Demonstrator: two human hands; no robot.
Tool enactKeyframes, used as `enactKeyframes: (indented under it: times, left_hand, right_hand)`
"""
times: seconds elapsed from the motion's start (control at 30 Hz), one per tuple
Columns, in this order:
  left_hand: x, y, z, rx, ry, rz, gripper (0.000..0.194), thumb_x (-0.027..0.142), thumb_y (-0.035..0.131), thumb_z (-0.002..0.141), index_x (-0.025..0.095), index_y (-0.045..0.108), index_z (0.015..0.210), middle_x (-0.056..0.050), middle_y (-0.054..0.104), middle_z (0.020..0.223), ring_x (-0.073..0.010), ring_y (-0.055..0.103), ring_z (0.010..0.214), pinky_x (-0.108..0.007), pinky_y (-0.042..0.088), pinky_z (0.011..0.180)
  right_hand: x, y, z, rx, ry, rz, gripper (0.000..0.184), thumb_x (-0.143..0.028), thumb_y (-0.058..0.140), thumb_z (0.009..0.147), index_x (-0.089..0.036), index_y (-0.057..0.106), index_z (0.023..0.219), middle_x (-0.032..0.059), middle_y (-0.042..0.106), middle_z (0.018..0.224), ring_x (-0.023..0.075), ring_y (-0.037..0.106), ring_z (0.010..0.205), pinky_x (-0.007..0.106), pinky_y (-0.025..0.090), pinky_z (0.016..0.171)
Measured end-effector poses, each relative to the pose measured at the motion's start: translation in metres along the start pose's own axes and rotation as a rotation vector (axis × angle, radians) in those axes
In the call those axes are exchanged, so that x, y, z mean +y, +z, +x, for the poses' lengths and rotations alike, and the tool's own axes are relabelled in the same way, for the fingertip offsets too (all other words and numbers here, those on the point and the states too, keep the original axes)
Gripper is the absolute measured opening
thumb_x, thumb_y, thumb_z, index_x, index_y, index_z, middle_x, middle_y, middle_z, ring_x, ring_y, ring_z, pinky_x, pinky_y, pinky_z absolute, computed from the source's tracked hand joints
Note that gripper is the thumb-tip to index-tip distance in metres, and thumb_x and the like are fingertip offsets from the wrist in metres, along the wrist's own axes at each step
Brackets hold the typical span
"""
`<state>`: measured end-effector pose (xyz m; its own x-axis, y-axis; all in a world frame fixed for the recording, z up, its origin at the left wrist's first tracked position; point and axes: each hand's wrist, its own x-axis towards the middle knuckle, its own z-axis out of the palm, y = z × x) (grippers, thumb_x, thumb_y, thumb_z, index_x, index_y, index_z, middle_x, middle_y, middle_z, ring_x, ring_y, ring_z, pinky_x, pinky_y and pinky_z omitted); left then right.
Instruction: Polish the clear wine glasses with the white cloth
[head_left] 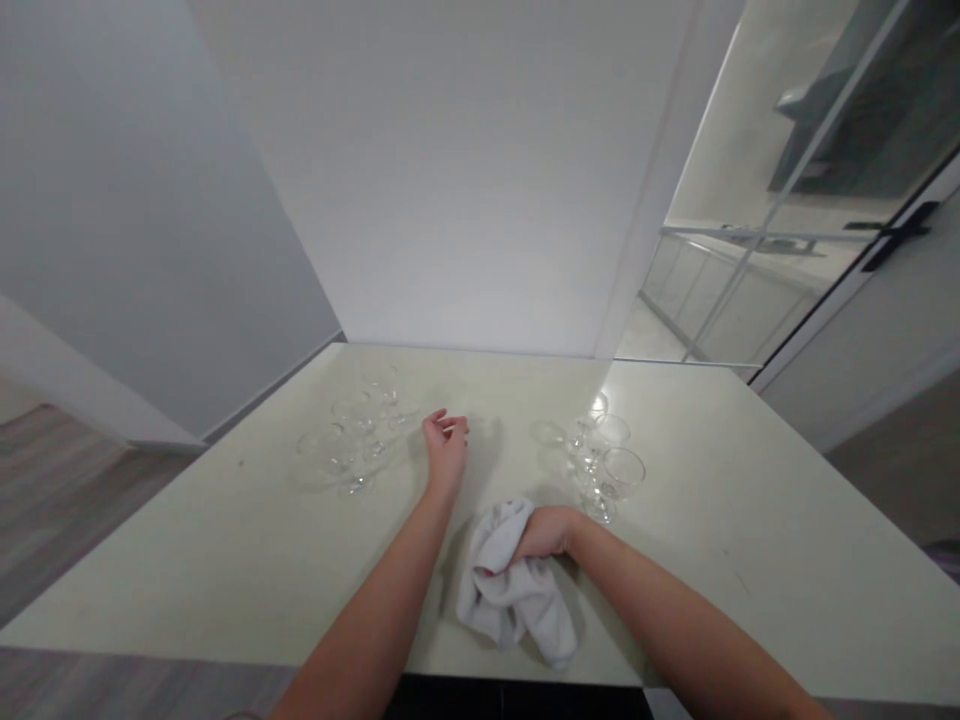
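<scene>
A pale worktop (225, 560) is seen set against white walls, with a glass partition (757, 250) at the far right. A white cloth (517, 600) is held bunched near the worktop's front edge, its loose end hanging down onto the surface. It is gripped by the right hand (547, 532), whose fingers are closed tightly around its upper part. The left hand (445, 447) is stretched forward over the middle of the worktop, empty, its fingers loosely curled and half open. A group of clear stemmed glasses (352, 440) is placed just left of that hand. A second group of glasses (604, 465) is stood just beyond the right hand, near the cloth but apart from it.
</scene>
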<state>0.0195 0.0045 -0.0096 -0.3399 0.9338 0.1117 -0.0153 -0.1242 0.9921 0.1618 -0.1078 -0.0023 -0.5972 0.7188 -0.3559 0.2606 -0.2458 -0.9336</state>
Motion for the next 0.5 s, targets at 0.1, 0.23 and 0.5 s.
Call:
enactKeyframes:
  times: [0.1, 0.23, 0.5]
  left_hand:
    - [-0.005, -0.009, 0.007, 0.179, -0.136, -0.159, 0.045, 0.027, 0.059, 0.081, 0.023, 0.032, 0.118, -0.003, 0.054, 0.102, -0.0085, 0.063, 0.067, -0.019, 0.048, 0.054]
    - [-0.006, -0.016, 0.021, 0.306, -0.174, -0.25, 0.056, 0.024, 0.059, 0.082, 0.027, 0.025, 0.126, -0.001, 0.05, 0.104, -0.0057, 0.062, 0.063, -0.018, 0.049, 0.054]
    - [-0.014, -0.021, 0.06, 0.26, -0.177, -0.312, 0.082, 0.014, 0.062, 0.08, 0.028, 0.011, 0.142, 0.006, 0.054, 0.078, -0.0059, 0.059, 0.053, -0.02, 0.053, 0.06]
  right_hand:
    - [0.004, -0.001, 0.001, -0.175, 0.046, 0.049, 0.051, -0.04, 0.085, 0.053, -0.018, 0.073, 0.097, 0.0032, 0.076, 0.093, 0.02, 0.07, 0.089, 0.033, 0.055, 0.084]
    - [0.008, -0.003, 0.004, -0.216, 0.048, 0.07, 0.054, -0.043, 0.085, 0.052, -0.018, 0.072, 0.099, 0.0039, 0.075, 0.096, 0.0204, 0.068, 0.095, 0.035, 0.052, 0.091]
    - [0.026, -0.013, 0.01, -0.114, 0.225, 0.227, 0.058, -0.037, 0.092, 0.033, -0.016, 0.072, 0.084, 0.0019, 0.072, 0.085, 0.0158, 0.065, 0.078, 0.026, 0.05, 0.07]
